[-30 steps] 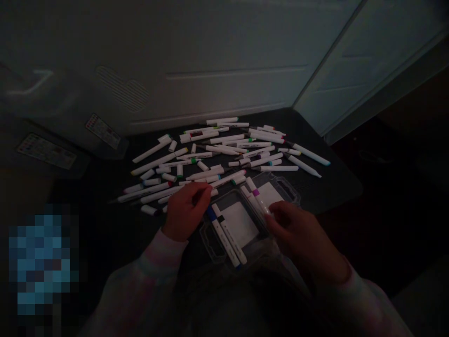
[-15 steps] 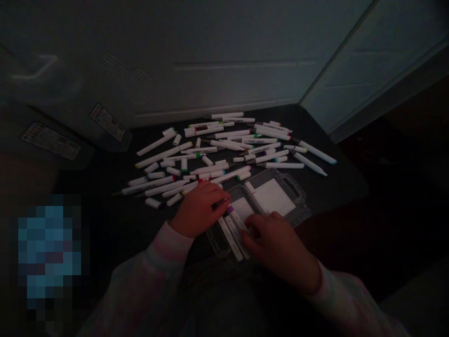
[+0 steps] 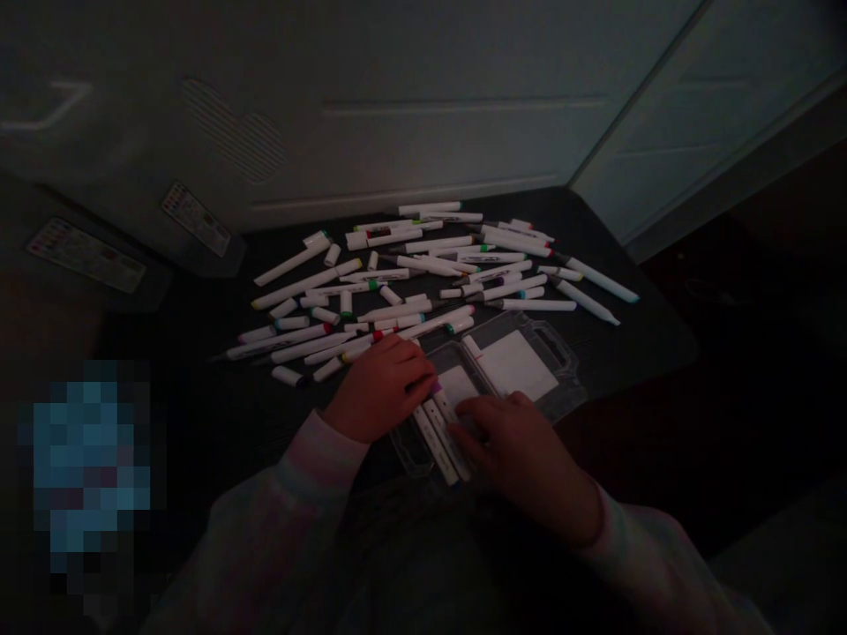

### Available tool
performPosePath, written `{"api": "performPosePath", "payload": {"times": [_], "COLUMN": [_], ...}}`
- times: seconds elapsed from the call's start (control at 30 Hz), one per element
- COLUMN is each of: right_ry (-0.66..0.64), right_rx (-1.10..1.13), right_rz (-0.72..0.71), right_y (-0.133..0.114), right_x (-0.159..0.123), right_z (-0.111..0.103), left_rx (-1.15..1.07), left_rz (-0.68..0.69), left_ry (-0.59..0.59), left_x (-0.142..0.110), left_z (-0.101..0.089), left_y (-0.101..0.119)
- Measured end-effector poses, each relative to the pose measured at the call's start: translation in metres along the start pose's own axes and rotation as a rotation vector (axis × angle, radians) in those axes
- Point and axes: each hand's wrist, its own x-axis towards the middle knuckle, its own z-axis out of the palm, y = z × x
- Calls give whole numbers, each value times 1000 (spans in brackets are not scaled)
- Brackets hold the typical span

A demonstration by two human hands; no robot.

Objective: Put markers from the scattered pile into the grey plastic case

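Note:
A clear plastic case lies unfolded on the dark tabletop, with white markers side by side in its near half. My left hand is closed at the upper end of a purple-ended marker, thumb and fingertips pinching by the purple band. From the other side, my right hand has curled fingers, with thumb and index tips against the same marker's body. Part of the case and the markers' upper ends are hidden under my left hand.
Many loose white markers and separate caps spread over the dark table beyond the case. The case's far half holds a white card. A pale panelled surface rises behind the table.
My left fingers have closed down farther over the purple end. The marker lies closer against its neighbour, and my right fingers have shifted slightly left along it. The view has moved slightly.

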Motion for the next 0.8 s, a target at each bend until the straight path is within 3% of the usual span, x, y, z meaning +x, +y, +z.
{"api": "performPosePath", "payload": {"times": [0.3,0.53,0.8], "right_ry": [-9,-38,-32], "right_rx": [30,156,103], "right_rz": [-10,-171,-211], "right_y": [4,21,20], "right_x": [0,-7,-8], "right_z": [0,-3,-3], "left_rx": [7,48,103], "left_rz": [-4,-9,11], "left_ry": [-4,26,18], "left_x": [-1,0,0], "left_z": [1,0,-1], "left_y": [0,-1,1]}}
